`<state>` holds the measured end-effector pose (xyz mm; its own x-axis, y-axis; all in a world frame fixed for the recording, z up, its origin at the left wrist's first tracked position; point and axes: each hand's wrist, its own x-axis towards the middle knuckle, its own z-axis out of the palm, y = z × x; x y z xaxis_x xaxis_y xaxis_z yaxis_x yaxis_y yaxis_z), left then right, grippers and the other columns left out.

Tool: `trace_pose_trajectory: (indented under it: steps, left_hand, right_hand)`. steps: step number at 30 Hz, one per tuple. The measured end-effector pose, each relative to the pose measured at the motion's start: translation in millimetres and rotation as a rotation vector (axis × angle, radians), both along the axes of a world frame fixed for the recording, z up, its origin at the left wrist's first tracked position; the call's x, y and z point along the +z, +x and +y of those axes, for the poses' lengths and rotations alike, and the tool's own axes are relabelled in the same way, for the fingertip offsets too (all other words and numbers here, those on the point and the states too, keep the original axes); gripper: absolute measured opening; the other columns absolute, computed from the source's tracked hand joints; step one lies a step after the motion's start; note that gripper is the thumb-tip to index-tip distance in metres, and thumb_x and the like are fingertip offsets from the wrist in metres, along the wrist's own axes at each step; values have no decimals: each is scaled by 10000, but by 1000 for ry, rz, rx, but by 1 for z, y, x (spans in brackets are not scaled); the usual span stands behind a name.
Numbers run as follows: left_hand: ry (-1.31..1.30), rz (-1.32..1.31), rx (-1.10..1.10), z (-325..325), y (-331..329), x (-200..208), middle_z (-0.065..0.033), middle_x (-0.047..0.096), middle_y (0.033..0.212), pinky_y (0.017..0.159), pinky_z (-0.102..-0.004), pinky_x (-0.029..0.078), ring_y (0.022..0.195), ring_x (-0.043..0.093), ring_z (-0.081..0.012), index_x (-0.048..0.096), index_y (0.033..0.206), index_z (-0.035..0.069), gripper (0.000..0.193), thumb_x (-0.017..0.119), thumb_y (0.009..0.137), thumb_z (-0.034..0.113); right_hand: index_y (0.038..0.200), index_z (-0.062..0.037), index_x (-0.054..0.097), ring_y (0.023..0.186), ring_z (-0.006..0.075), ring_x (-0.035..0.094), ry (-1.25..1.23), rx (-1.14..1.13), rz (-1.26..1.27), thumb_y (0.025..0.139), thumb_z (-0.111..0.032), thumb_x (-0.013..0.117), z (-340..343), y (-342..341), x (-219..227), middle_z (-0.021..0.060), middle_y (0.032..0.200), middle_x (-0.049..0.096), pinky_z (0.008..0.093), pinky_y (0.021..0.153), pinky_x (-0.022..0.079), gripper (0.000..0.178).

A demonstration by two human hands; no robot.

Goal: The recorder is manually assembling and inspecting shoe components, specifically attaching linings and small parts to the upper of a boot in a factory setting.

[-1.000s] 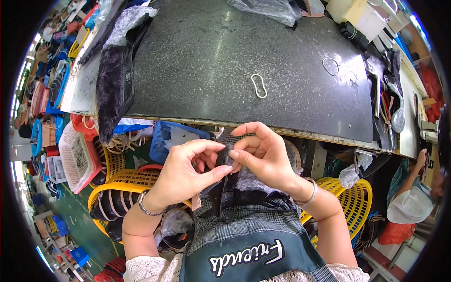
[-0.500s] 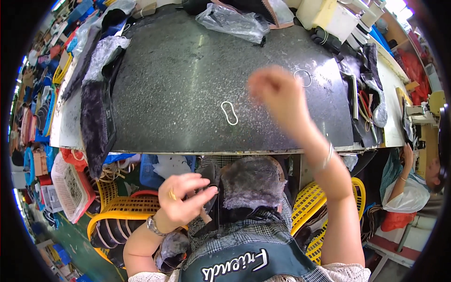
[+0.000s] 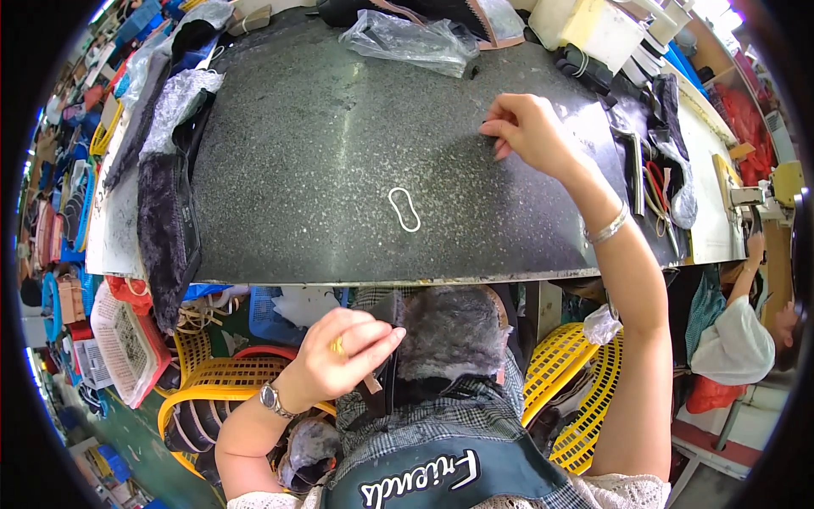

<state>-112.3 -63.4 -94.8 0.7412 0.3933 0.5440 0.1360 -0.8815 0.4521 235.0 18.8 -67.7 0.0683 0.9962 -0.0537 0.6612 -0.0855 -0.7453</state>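
Observation:
My left hand (image 3: 339, 352) is over my lap, its fingers bent and pressed together. Beside its fingertips is a narrow dark strip (image 3: 387, 310); whether the fingers grip it I cannot tell. Across my lap lies a grey furry piece (image 3: 449, 335) with a tan edge. Out over the dark tabletop (image 3: 288, 170), my right hand (image 3: 530, 131) has curled fingers, with thumb and fingertips close together. Anything in that pinch is too small or hidden to name. A white rubber band (image 3: 404, 209) lies in a long loop on the tabletop, left of and nearer than my right hand.
Dark furry pieces (image 3: 161, 229) hang over the table's left side. Clear plastic (image 3: 415, 42) and dark footwear (image 3: 487, 21) lie at the back. Scissors (image 3: 657, 195) rest at the right. Yellow baskets (image 3: 225, 373) flank my lap. Another person (image 3: 738, 331) works at far right.
My right hand has moved right and slightly farther back, over where a thin ring lay; that ring no longer shows. My left hand's fingers have drawn together. The view has shifted slightly.

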Motion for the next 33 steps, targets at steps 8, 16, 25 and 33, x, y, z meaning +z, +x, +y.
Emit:
trace_pose_trajectory:
  steps: [8,16,25,33]
  left_hand:
    - [-764,-258,145,-16,15,12,-63,616,886,728,-243,560,800,623,-127,745,947,30,275,641,775,-158]
    - [-832,-175,150,-22,26,12,-40,683,819,662,-244,503,726,627,-108,725,954,25,225,721,742,-47]
    - [-1182,-145,254,-22,25,25,17,622,706,591,-174,427,638,527,-9,497,1169,6,561,802,700,-30]
    - [-1218,-166,232,-24,22,28,11,627,719,617,-181,454,655,558,-18,454,1240,-5,651,800,691,-53]
  right_hand:
    - [937,55,602,787,197,700,-91,33,935,901,-50,643,-91,-79,17,137,863,682,280,718,600,118]
    - [883,13,636,759,101,663,61,57,875,854,-6,683,-132,-125,12,60,805,686,231,672,552,58]
    - [841,16,658,782,71,634,50,120,533,800,11,727,-135,-136,27,30,810,688,221,706,519,81]
    - [841,19,661,775,69,639,28,197,403,797,-23,731,-137,-138,28,39,797,693,235,703,524,93]
